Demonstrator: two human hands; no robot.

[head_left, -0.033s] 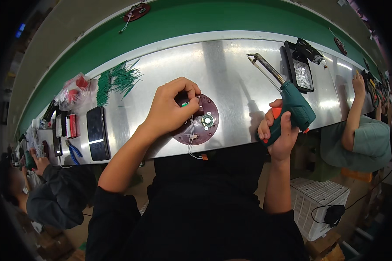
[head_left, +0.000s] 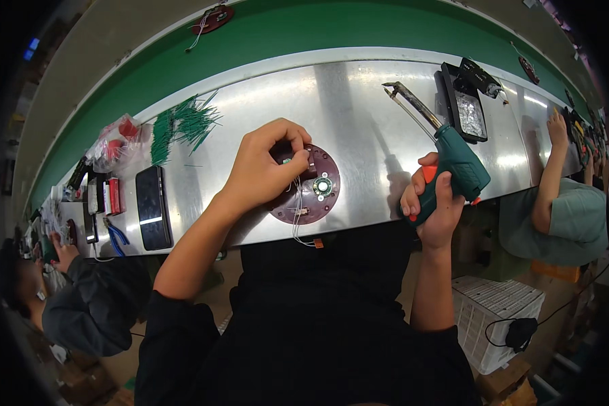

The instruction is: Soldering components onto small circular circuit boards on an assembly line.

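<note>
In the head view, the left hand (head_left: 267, 166) is over the upper left of the maroon disc (head_left: 321, 206), which lies on the desk (head_left: 358, 135) near its front edge. Thumb and fingers meet closely; I cannot tell whether that grip holds anything. White wires (head_left: 295, 227) trail from the disc past the edge to an orange tab (head_left: 319, 243). The right hand's (head_left: 440, 220) grip is wrapped around the green soldering gun (head_left: 463, 162), its tip well apart from the disc. Left of the disc lie a phone (head_left: 153, 208) and green strips (head_left: 183, 122).

The soldering gun (head_left: 463, 159) is green, its trigger (head_left: 429, 173) red, the disc (head_left: 326, 205) maroon.
</note>
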